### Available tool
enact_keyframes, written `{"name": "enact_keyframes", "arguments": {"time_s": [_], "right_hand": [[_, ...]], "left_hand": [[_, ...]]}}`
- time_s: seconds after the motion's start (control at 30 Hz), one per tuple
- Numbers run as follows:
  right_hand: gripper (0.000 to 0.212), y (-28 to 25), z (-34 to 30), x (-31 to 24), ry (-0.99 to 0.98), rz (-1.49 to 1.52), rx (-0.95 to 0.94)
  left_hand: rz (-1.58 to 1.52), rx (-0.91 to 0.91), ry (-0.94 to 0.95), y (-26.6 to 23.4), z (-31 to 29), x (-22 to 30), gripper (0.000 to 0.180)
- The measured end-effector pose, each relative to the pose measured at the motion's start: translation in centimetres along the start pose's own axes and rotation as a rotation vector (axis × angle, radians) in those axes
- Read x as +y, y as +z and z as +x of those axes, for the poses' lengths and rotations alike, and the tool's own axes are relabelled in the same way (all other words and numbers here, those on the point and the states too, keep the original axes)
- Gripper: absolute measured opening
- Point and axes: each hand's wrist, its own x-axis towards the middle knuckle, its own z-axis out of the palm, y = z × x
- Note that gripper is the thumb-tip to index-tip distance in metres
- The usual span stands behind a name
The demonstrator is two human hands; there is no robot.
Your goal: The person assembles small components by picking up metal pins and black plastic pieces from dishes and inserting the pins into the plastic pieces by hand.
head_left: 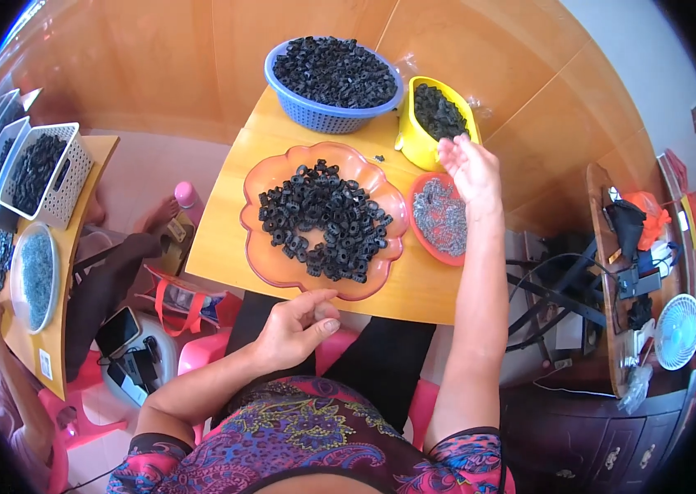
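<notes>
My left hand (300, 328) is just off the near rim of an orange scalloped plate (257, 267). Its fingers are curled and the thumb lies close to them; whatever they may hold is hidden. Small black plastic parts (327, 218) are heaped on the plate, with a bare gap in the middle. My right hand (473, 171) reaches to the near edge of a yellow basket (418, 148), fingers loosely bent and apart, with nothing seen in them. More black parts (439, 113) fill that basket. Partly under my right wrist, a red dish (420, 233) carries tiny grey metal pieces (440, 216).
A blue basket (315, 115) piled with black parts stands at the table's far edge. One loose part (379, 158) lies on the wooden table (224, 239). To the left, another person's arm (23, 395) rests by a second table (80, 239) with a white basket (68, 177).
</notes>
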Motion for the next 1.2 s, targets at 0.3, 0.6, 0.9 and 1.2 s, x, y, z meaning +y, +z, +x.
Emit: {"name": "enact_keyframes", "arguments": {"time_s": [0.3, 0.6, 0.9, 1.2], "right_hand": [[0.016, -4.1, -7.8, 5.4, -0.092, -0.912, -0.087], [0.025, -5.5, -7.1, 6.3, -0.277, -1.519, -0.182], [0.026, -6.5, -7.5, 6.6, -0.336, -1.501, -0.2], [0.029, -8.6, -8.1, 7.2, -0.411, -1.287, -0.194]], "left_hand": [[0.198, 0.005, 0.11, -0.2, 0.1, 0.6, 0.028], [0.542, 0.067, 0.226, -1.2, 0.7, 4.3, 0.017], [1.257, 0.015, 0.418, -4.6, 8.1, 5.4, 0.018], [1.445, -0.149, 0.25, -4.6, 10.4, 3.5, 0.01]]}}
